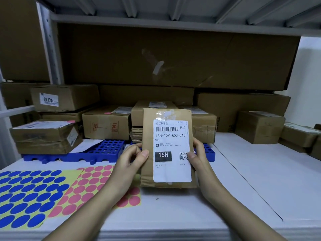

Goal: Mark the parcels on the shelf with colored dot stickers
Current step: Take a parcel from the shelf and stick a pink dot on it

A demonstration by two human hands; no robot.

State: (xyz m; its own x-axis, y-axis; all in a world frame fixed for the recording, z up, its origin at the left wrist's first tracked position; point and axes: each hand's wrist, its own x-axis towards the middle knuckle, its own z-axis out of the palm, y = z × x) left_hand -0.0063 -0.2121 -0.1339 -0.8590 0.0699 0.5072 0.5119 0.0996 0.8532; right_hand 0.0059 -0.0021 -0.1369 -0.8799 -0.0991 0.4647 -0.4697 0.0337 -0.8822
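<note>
Fingers [145, 153] of 2 hands gripping 1 parcel [149, 173] upright, 2 sticker sheets [73, 174] nearby

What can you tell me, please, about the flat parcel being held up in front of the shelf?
The flat cardboard parcel is brown, creased and taped at the top. It is held upright, facing the camera, above the white shelf surface. A white shipping label covers most of its front, reading 15H-159-A03-210, with a barcode, a black 15H block and a QR code. The left hand and right hand grip its side edges, thumbs on the front. No dot sticker shows on it.
</note>
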